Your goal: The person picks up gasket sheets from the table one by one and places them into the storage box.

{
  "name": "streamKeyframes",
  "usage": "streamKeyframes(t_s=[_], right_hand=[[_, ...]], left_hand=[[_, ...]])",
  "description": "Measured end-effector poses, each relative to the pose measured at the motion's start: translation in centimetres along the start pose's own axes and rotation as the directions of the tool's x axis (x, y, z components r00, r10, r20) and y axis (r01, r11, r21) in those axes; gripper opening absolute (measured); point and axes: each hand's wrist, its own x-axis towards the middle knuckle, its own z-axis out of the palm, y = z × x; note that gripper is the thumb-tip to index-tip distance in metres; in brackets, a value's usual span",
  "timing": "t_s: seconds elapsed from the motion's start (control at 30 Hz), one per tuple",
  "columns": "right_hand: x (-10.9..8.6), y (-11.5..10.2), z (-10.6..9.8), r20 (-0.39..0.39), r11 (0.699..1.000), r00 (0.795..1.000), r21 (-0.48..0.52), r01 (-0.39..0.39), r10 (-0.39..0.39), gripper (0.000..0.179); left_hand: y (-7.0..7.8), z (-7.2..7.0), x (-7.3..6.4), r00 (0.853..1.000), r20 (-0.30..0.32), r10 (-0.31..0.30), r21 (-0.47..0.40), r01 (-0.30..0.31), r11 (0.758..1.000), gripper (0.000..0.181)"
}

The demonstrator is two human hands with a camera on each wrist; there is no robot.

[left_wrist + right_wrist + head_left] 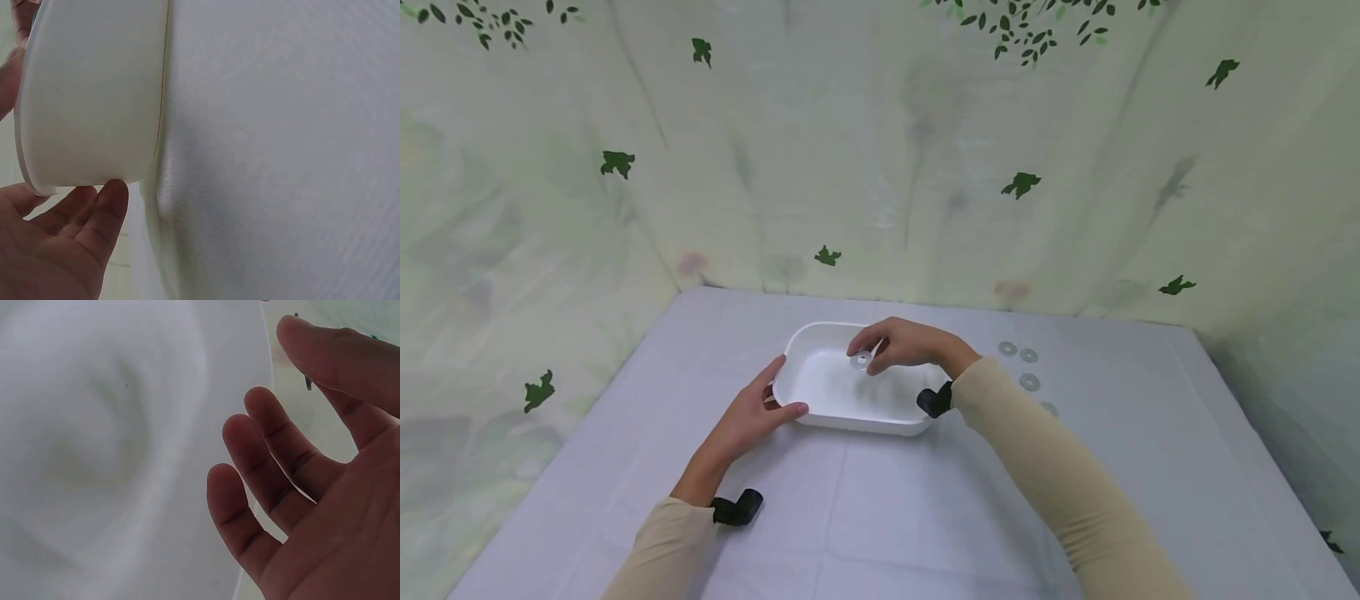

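Observation:
A white rectangular tray (857,421) with rounded corners stands on the table. My left hand (752,421) grips its left end, the thumb on the near rim and the other fingers at the left side. In the left wrist view, fingertips (114,194) touch the outer wall. Over the tray, my right hand (906,343) pinches a flat, pale ring, a washer (861,360), between thumb and forefinger. Only a thin dark edge of the washer (308,382) shows in the right wrist view, and the other fingers there are loosely bent.
Several similar washers (1029,382) lie on the white-covered table (865,508), right of the tray; the right sleeve (1045,450) partly hides one. Behind the table hangs a pale curtain (880,167) with leaf prints. A black wrist camera (737,507) sits on the left wrist, another (935,401) on the right.

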Motion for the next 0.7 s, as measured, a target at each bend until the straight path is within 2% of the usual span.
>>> streamKeyframes(t_s=[0.27,0.5,0.7], right_hand=[[0.38,-0.31,0.11,0.007,1.0,1.0,-0.012,0.015,-0.015,0.042],[0.85,0.07,0.21,0.021,0.999,0.999,-0.033,0.033,-0.032,0.041],[0.89,0.26,0.13,0.017,0.998,1.0,-0.052,0.019,-0.018,0.042]], left_hand=[[-0.31,0.12,0.26,1.0,-0.001,-0.001,-0.006,0.001,1.0,0.105],[-0.29,0.16,0.45,1.0,-0.005,0.023,-0.008,-0.023,1.0,0.103],[-0.22,0.08,0.24,1.0,-0.006,0.017,-0.003,-0.017,1.0,0.103]])
